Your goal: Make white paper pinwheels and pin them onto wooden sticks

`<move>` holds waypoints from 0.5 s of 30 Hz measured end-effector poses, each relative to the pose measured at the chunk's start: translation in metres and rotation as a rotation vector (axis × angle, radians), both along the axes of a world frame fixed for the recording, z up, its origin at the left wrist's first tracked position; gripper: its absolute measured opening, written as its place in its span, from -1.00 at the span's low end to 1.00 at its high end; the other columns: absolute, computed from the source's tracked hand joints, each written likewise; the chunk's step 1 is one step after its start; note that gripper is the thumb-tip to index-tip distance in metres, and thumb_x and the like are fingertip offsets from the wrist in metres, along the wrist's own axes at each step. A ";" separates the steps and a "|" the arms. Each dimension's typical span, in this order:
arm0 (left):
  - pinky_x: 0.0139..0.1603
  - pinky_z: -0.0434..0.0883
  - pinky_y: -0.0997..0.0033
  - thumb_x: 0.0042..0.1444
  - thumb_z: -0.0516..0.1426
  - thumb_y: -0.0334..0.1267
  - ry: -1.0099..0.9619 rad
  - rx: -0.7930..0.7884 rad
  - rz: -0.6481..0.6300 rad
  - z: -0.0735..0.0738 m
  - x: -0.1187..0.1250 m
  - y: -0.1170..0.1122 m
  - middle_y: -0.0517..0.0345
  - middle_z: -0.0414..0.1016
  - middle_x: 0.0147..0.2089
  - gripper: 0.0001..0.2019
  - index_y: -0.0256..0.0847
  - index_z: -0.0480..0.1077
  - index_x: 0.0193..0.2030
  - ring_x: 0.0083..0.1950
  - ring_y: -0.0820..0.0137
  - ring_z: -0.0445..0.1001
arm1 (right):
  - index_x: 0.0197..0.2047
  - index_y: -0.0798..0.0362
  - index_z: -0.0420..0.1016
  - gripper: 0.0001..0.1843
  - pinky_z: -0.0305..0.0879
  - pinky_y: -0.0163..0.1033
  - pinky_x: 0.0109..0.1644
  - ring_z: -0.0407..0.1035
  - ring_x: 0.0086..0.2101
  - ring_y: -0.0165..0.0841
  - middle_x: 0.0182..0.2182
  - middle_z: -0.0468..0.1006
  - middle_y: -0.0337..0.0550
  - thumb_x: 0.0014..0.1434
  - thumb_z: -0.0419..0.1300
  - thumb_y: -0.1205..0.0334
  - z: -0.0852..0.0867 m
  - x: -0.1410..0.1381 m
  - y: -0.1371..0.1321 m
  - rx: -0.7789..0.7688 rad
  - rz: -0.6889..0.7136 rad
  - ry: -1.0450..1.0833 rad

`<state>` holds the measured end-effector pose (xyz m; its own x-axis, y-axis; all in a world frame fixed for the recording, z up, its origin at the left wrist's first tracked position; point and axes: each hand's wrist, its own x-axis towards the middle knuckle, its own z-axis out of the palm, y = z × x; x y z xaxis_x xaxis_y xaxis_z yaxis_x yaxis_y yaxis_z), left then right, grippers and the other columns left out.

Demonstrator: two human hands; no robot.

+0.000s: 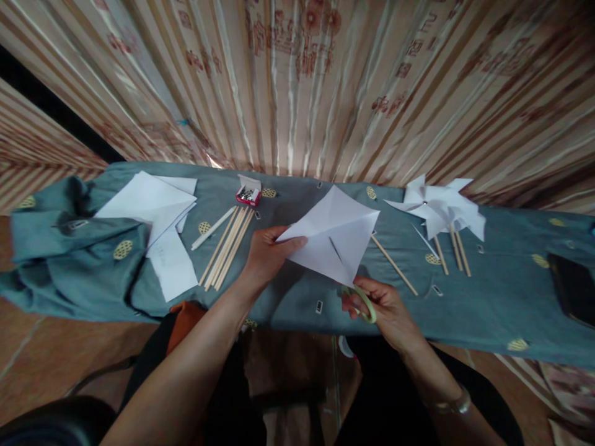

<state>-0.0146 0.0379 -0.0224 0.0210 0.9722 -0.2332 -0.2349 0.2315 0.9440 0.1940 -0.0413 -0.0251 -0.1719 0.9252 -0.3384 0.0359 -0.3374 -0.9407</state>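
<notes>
A white square of paper [320, 238] with crease lines is held up above the cloth, turned corner-on. My left hand [274, 251] pinches its left corner between thumb and fingers. Green-handled scissors [366, 305] are in my right hand [383, 306], with fingers through the loops. One dark blade shows against the paper, reaching in from the lower right corner toward the middle. The other blade is hidden by the sheet. Whether the blades are closed cannot be seen.
Left lie white paper sheets [149, 201], a white pen-like stick [212, 229], wooden sticks [227, 251] and a red box of metal pins [248, 193]. Right are paper pinwheels [446, 204], a single stick [394, 263] and a dark phone [571, 288]. A curtain [297, 93] hangs behind.
</notes>
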 end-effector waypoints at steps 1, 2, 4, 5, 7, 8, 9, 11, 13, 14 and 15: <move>-0.43 0.34 0.45 -0.25 0.37 -0.26 -0.001 0.000 0.001 0.000 0.000 0.000 0.16 0.54 -0.50 -0.78 -0.32 0.59 -0.42 -0.49 0.43 0.42 | -0.38 0.06 0.55 -0.50 0.19 -0.34 -0.52 0.24 -0.61 -0.47 -0.58 0.47 -0.24 -0.12 0.37 -0.24 0.000 0.000 0.000 -0.004 -0.002 0.001; -0.44 0.33 0.45 -0.25 0.37 -0.26 0.000 0.000 0.004 0.000 0.000 0.000 0.16 0.54 -0.50 -0.78 -0.32 0.59 -0.42 -0.49 0.43 0.42 | -0.38 0.06 0.54 -0.50 0.19 -0.34 -0.52 0.24 -0.61 -0.47 -0.59 0.47 -0.24 -0.12 0.38 -0.24 0.000 0.000 0.000 -0.005 -0.004 0.005; -0.43 0.33 0.46 -0.26 0.38 -0.26 0.002 -0.001 0.004 0.000 0.000 0.000 0.16 0.55 -0.50 -0.78 -0.32 0.59 -0.42 -0.49 0.43 0.42 | -0.40 0.05 0.53 -0.51 0.20 -0.34 -0.52 0.25 -0.61 -0.47 -0.58 0.47 -0.24 -0.11 0.37 -0.23 0.000 -0.001 0.000 -0.004 -0.004 0.013; -0.43 0.34 0.46 -0.25 0.37 -0.26 0.002 -0.001 0.000 0.001 0.001 -0.001 0.15 0.55 -0.49 -0.78 -0.32 0.59 -0.42 -0.48 0.43 0.43 | -0.41 0.05 0.53 -0.52 0.20 -0.35 -0.52 0.25 -0.60 -0.47 -0.58 0.47 -0.24 -0.11 0.37 -0.23 0.000 -0.001 0.000 -0.004 -0.002 0.015; -0.41 0.34 0.45 -0.24 0.37 -0.27 -0.001 -0.001 -0.009 0.001 0.001 -0.001 0.14 0.56 -0.48 -0.78 -0.32 0.60 -0.40 -0.47 0.42 0.44 | -0.40 0.05 0.52 -0.52 0.21 -0.35 -0.52 0.26 -0.60 -0.47 -0.57 0.47 -0.24 -0.11 0.37 -0.23 0.000 -0.001 0.000 -0.002 0.001 0.014; -0.41 0.34 0.45 -0.24 0.37 -0.27 0.000 0.000 -0.012 0.001 0.001 -0.001 0.15 0.56 -0.48 -0.78 -0.32 0.60 -0.40 -0.47 0.42 0.44 | -0.40 0.06 0.52 -0.52 0.21 -0.35 -0.52 0.26 -0.60 -0.47 -0.58 0.47 -0.24 -0.11 0.37 -0.23 0.000 -0.001 0.000 -0.002 0.001 0.012; -0.40 0.34 0.44 -0.24 0.37 -0.26 0.004 0.000 -0.012 0.001 0.001 -0.001 0.15 0.55 -0.49 -0.78 -0.32 0.60 -0.39 -0.47 0.42 0.44 | -0.40 0.06 0.53 -0.51 0.20 -0.35 -0.52 0.26 -0.60 -0.47 -0.58 0.47 -0.24 -0.11 0.37 -0.23 0.000 -0.001 0.001 -0.002 0.001 0.009; -0.40 0.34 0.44 -0.23 0.37 -0.26 0.015 -0.003 -0.014 0.001 0.001 -0.001 0.16 0.55 -0.50 -0.77 -0.32 0.60 -0.39 -0.47 0.42 0.43 | -0.42 0.06 0.52 -0.51 0.19 -0.35 -0.53 0.25 -0.60 -0.47 -0.58 0.46 -0.24 -0.12 0.37 -0.23 0.001 -0.002 0.001 -0.004 -0.001 0.005; -0.39 0.34 0.43 -0.24 0.37 -0.25 0.015 -0.006 -0.015 0.001 0.001 -0.001 0.16 0.54 -0.50 -0.77 -0.32 0.60 -0.39 -0.47 0.41 0.43 | -0.44 0.05 0.50 -0.52 0.19 -0.35 -0.53 0.25 -0.61 -0.47 -0.59 0.46 -0.24 -0.13 0.37 -0.23 0.002 -0.002 0.001 -0.007 -0.004 0.001; -0.39 0.34 0.42 -0.24 0.37 -0.24 0.012 -0.009 -0.014 0.001 0.001 -0.001 0.16 0.54 -0.51 -0.77 -0.32 0.60 -0.40 -0.47 0.40 0.43 | -0.45 0.05 0.49 -0.52 0.19 -0.35 -0.53 0.24 -0.61 -0.47 -0.59 0.46 -0.24 -0.12 0.37 -0.23 0.002 -0.003 0.001 -0.006 -0.006 -0.001; -0.39 0.34 0.41 -0.24 0.37 -0.24 0.007 -0.012 -0.011 0.001 0.001 -0.001 0.16 0.54 -0.51 -0.77 -0.32 0.60 -0.40 -0.47 0.40 0.43 | -0.45 0.04 0.49 -0.53 0.19 -0.35 -0.53 0.24 -0.61 -0.47 -0.60 0.45 -0.25 -0.12 0.37 -0.23 0.002 -0.003 0.001 -0.004 -0.008 -0.003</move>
<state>-0.0139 0.0368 -0.0217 0.0301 0.9691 -0.2449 -0.2254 0.2452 0.9429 0.1913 -0.0403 -0.0233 -0.1637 0.9251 -0.3428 0.0357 -0.3417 -0.9391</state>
